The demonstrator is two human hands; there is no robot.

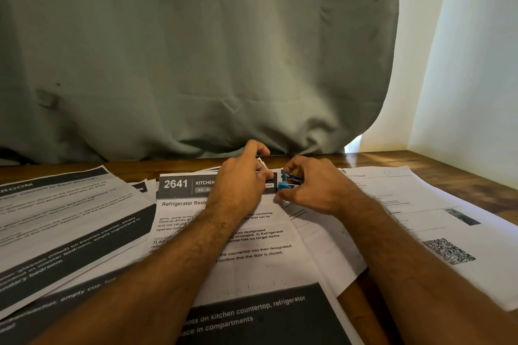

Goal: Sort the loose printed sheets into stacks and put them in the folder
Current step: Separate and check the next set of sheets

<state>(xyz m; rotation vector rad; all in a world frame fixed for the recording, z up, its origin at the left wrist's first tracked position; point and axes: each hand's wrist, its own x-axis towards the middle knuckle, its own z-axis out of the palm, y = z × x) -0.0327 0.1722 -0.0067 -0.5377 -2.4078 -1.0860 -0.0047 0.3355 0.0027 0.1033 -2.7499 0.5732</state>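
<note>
- I take this step to be stapling the kitchen stack [224, 221], the set of sheets headed "2641 KITCHEN", which lies in the middle of the wooden table [437, 165].
- My left hand [241, 179] is on the stack's far right corner, fingers curled and pinching the sheet edges there so they stay lined up.
- My right hand [311, 185] is just right of that same corner, thumb and fingers curled round a small blue stapler [287, 180], whose mouth meets the corner.
- To do it well, I should square the corner before squeezing; a few sheet edges fan out just behind the stack's far edge, so they may not be flush.
- I should push the corner fully into the stapler's mouth, keep my left fingertips out of it, and press once, firmly.
- Left of the stack lie the bedroom sheets [64, 221], overlapping loosely; right of it lies a sheet with a QR code [448, 249]; nearer me than the stack is a dark-banded sheet [252, 316].
- I can't see the folder anywhere, so filing looks some way off.
</note>
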